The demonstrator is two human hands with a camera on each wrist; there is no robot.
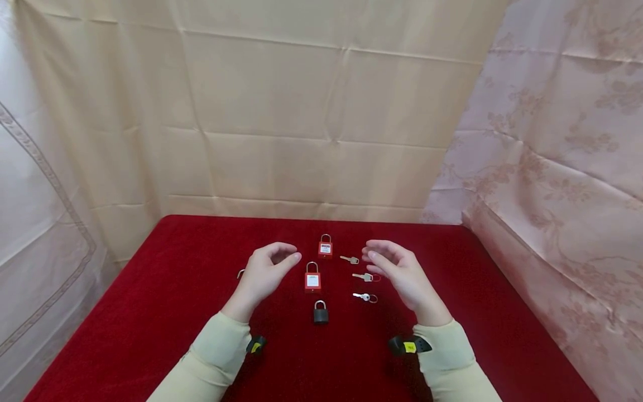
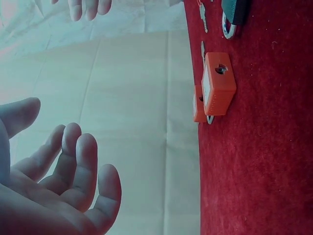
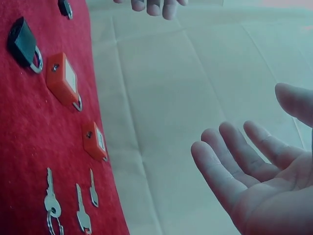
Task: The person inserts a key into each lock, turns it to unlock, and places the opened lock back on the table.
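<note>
My left hand hovers over the left of the table, fingers loosely bent and holding nothing. Opposite it, my right hand is raised near the keys, also empty with relaxed fingers. Between them lie a far red padlock, a nearer red padlock and a black padlock. Three keys form a column beside my right hand: a far key, a middle key and a near key with a ring. Another dark padlock shows in the right wrist view; my left hand mostly hides it from the head view.
A red cloth covers the table. Beige curtain hangs behind its far edge, with patterned fabric along the right and pale fabric along the left. Each wrist wears a dark strap device.
</note>
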